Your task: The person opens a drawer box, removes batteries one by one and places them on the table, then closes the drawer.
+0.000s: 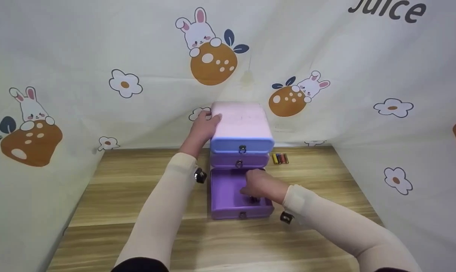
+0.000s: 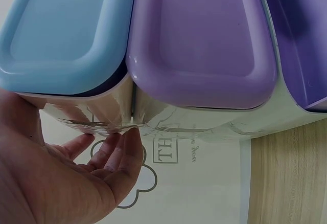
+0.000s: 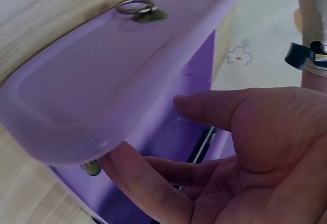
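Observation:
A small drawer cabinet (image 1: 241, 121) with a pale pink top stands against the back cloth. My left hand (image 1: 203, 130) rests on its upper left edge, thumb on top; in the left wrist view the fingers (image 2: 115, 157) touch the side wall. The blue top drawer (image 1: 228, 145) and purple middle drawer (image 1: 222, 161) are closed. The bottom purple drawer (image 1: 224, 189) is pulled out. My right hand (image 1: 264, 185) reaches down into it, thumb and fingers apart in the right wrist view. Beside its index fingertip shows the green-gold end of a small cylinder (image 3: 92, 168), mostly hidden by the drawer front.
Several small coloured cylinders (image 1: 281, 158), like batteries, lie in a row on the wooden table (image 1: 137, 196), right of the cabinet. Printed cloth (image 1: 152, 105) with rabbits and flowers encloses the table at the back and sides. Metal ring pulls (image 1: 239, 163) hang on the drawer fronts.

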